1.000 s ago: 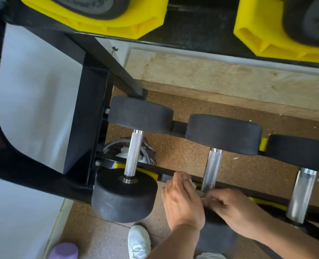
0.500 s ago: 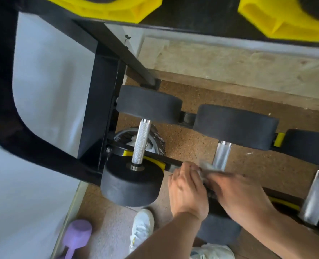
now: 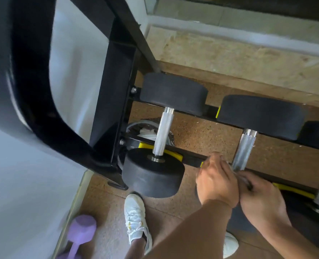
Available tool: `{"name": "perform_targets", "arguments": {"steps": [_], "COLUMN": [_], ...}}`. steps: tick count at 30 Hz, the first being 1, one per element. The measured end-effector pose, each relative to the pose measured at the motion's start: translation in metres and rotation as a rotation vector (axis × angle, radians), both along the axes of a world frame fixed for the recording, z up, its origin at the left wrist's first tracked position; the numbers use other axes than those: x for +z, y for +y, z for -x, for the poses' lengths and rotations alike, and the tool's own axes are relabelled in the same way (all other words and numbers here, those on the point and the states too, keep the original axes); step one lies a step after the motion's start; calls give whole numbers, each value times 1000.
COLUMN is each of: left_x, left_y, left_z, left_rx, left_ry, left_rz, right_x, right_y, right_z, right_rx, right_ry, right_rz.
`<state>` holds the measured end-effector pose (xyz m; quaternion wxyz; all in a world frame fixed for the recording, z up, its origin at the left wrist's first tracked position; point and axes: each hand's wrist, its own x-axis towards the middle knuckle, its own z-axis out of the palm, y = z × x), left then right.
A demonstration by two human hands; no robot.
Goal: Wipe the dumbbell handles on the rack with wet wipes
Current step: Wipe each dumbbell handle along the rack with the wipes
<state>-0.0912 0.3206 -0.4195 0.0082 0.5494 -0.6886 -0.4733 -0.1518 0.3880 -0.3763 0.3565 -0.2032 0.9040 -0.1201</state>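
While both hands are meeting at the handle [image 3: 243, 150], left grip [image 3: 215, 181] and right grip [image 3: 261, 198] are pinching a wipe [image 3: 241, 178] there.

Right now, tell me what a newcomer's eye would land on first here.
Both hands meet low at centre-right: the left hand and right hand close together at the near end of the second dumbbell's steel handle, a wipe barely visible between them. To their left, the first dumbbell rests on the black rack, its handle bare. At bottom left, a small purple dumbbell lies on the floor beside a white shoe.
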Motion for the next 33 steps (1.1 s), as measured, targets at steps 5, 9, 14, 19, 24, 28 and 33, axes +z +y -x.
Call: {"name": "perform_targets", "arguments": {"steps": [5,9,14,19,24,28,33], "left_x": [49,63,21,18,25,25,16], "left_y": [-35,-102,-161,-160,-166,-166,-163], "left_z": [-36,-99,-129,-126,-126,-127,-130], "left_rx": [-135,19,156,57,-79,-84,1], "left_ry": [259,288,-180,-240,-183,-181,-121], "left_rz": [39,374,186,161,119,149,276], "right_x": [12,17,-12,-20,-27,-32,-40], "right_y": [-28,-106,-211,-216,-200,-216,-221], "right_z": [-18,-41,-63,-103,-90,-84,-94], "right_rx": [-38,-339,-978,-738,-826,-777,-585], "right_ry": [184,109,-141,-86,-122,-94,-59], "right_rz": [105,334,375,514,584,558,452]}}
